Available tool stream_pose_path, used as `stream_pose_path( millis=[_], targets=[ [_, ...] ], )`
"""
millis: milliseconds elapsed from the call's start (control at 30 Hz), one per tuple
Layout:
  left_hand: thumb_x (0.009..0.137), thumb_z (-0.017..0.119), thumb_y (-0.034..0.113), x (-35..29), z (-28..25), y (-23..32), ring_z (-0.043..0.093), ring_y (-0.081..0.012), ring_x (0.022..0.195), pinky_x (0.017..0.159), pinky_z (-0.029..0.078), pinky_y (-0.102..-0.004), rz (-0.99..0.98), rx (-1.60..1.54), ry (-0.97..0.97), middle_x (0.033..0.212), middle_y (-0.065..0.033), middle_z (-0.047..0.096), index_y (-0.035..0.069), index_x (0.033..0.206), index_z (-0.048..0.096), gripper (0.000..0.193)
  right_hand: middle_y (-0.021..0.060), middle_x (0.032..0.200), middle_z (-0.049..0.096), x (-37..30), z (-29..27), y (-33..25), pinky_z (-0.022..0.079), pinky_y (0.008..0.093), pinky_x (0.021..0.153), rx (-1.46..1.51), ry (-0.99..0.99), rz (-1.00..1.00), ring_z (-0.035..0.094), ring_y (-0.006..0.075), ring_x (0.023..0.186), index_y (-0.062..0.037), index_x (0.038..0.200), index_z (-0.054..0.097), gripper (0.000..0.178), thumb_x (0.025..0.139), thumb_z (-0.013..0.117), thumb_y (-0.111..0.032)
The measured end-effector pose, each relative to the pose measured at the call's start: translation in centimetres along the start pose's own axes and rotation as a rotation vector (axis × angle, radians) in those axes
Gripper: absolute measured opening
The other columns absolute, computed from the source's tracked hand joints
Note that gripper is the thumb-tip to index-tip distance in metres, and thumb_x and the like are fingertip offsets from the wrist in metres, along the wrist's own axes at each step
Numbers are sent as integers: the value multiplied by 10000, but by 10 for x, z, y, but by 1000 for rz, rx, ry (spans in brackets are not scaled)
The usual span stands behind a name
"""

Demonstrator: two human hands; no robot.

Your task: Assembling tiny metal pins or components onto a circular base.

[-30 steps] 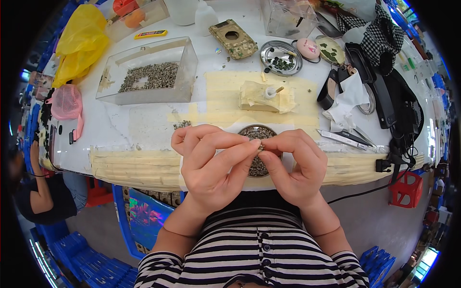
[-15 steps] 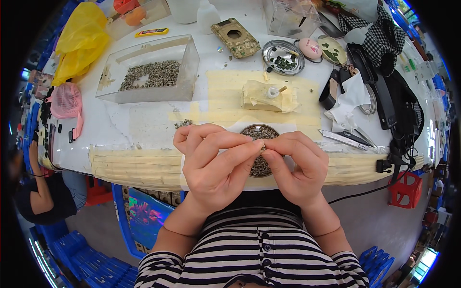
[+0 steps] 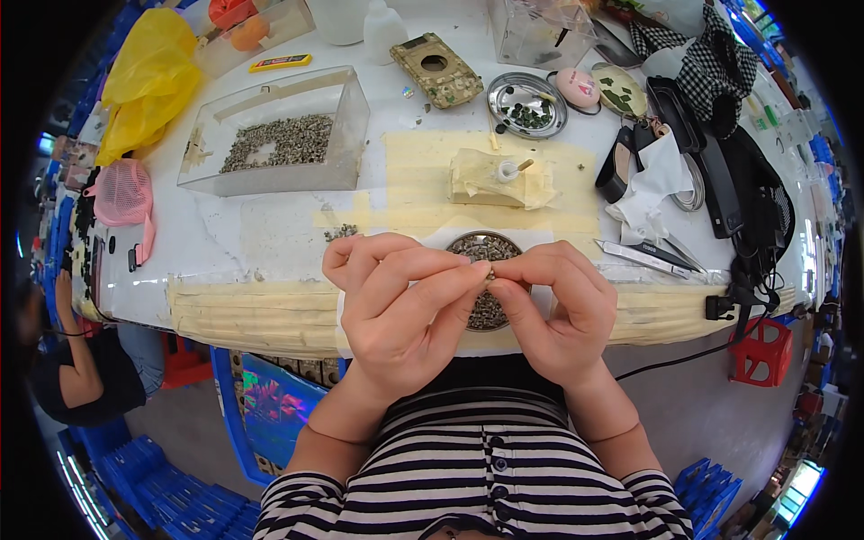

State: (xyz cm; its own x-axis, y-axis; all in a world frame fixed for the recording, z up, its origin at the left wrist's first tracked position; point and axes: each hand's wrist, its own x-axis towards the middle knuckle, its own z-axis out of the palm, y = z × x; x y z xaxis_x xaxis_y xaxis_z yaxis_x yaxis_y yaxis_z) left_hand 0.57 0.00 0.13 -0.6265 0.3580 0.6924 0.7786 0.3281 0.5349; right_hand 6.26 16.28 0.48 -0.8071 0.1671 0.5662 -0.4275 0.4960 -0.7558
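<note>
My left hand and my right hand meet above a round metal dish. Thumb and forefinger of each are pinched together on a tiny brownish part, mostly covered by the fingertips, so its exact kind does not show. Many small grey-brown parts fill the dish beneath; my fingers hide some of it. Left of the hands lies a loose little pile of similar parts. Beyond the dish stands a tape-covered block with a small white pot and a stick in it.
A clear box of small parts stands at left, near a pink mesh scoop. Farther back are a camouflage model tank hull and a metal plate with dark green bits. Tweezers and a knife lie right.
Both hands keep their pinch at almost the same spot. The table things sit slightly farther left and up in the picture, as the view has shifted a little.
</note>
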Motion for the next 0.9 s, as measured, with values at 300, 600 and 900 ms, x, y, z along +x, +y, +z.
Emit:
stream_pose_path(
  millis=[300, 600, 900],
  targets=[
    [666, 824, 76, 0, -1, 0, 566, -163, 855, 886, 289, -361, 18, 0, -6, 900, 62, 679, 161, 931, 783, 281, 100, 837, 677, -1, -4, 2, 526, 256, 601, 125, -55, 80, 653, 155, 681, 20, 914, 702, 122, 816, 776, 14],
    [699, 826, 56, -1, 1, 0, 570, -170, 852, 871, 307, -350, -23, 8, 32, 881, 51, 672, 149, 917, 765, 245, 92, 815, 688, -3, -1, 0, 518, 272, 600, -34, 74, -33, 648, 188, 683, -13, 912, 728, 200, 739, 822, 20],
    [681, 817, 56, 0, 1, -1, 564, -162, 845, 861, 305, -350, 14, -11, 17, 885, 59, 671, 157, 929, 776, 271, 85, 810, 696, -3, 2, 0, 511, 283, 598, -50, 29, -31, 647, 204, 687, -16, 915, 737, 194, 739, 818, 3]
  ],
)
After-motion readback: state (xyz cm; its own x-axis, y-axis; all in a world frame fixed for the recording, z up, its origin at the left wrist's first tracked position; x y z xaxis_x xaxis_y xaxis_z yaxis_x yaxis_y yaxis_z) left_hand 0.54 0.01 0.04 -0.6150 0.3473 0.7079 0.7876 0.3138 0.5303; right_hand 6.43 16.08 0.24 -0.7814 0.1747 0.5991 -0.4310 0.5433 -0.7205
